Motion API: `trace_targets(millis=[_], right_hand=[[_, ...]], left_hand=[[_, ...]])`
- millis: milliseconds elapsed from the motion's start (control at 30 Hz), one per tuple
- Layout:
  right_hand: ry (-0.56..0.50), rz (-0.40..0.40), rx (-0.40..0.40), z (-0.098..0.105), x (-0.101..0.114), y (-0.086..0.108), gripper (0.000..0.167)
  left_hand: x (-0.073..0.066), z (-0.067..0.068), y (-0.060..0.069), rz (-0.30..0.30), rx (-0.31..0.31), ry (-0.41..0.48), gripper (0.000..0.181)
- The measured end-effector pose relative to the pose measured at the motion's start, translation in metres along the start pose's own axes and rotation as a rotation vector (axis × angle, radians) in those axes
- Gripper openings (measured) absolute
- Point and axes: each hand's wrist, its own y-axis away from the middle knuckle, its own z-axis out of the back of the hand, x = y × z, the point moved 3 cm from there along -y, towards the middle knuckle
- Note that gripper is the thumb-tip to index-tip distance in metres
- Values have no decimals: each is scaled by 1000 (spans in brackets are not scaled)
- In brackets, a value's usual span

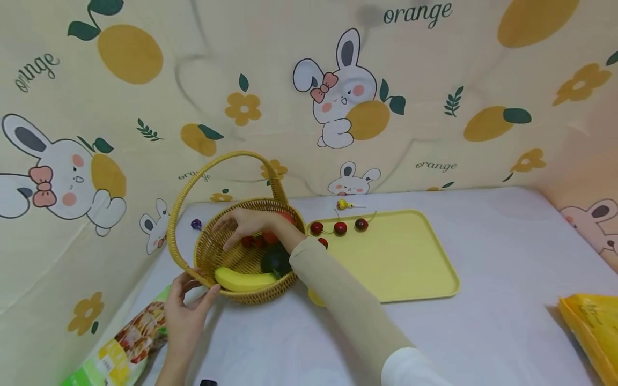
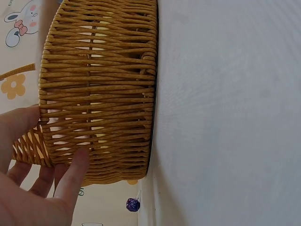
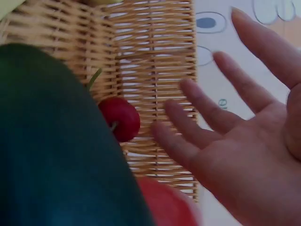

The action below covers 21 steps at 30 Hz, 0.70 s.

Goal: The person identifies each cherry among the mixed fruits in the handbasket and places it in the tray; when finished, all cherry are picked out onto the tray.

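A wicker basket (image 1: 258,296) with a tall arched handle holds a banana (image 1: 245,281), a dark green item (image 1: 276,261), cherries (image 1: 248,242) and a red item (image 1: 271,237). The left hand (image 1: 187,316) holds the basket's near left rim; in the left wrist view that hand (image 2: 44,188) has its fingertips against the woven side (image 2: 99,94). Over the basket's inside, the right hand (image 1: 243,222) grips nothing. From the right wrist, the hand (image 3: 249,141) shows spread fingers beside the weave, near a cherry (image 3: 120,118) and the large green item (image 3: 51,141).
Right of the basket lies a yellow tray (image 1: 386,262) with several cherries (image 1: 340,228) at its left end. A yellow lollipop (image 1: 343,204) lies behind it, a purple one (image 1: 196,224) left of the basket. Snack bag (image 1: 126,348) at left front; yellow packet (image 1: 591,327) at far right.
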Motion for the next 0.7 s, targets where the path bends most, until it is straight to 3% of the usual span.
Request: trace_targets(millis=[200, 367, 500, 700], right_hand=[[-33, -23, 63, -5, -8, -2, 55], [-68, -60, 176, -11, -9, 0, 53], [-84, -116, 265, -15, -11, 2, 53], [-128, -217, 328, -18, -13, 6, 55]], left_hand=[[1, -1, -1, -13, -3, 24, 48], [1, -1, -1, -16, 1, 19, 48], [1, -1, -1, -7, 5, 17, 49], [1, -1, 0, -1, 3, 3, 48]])
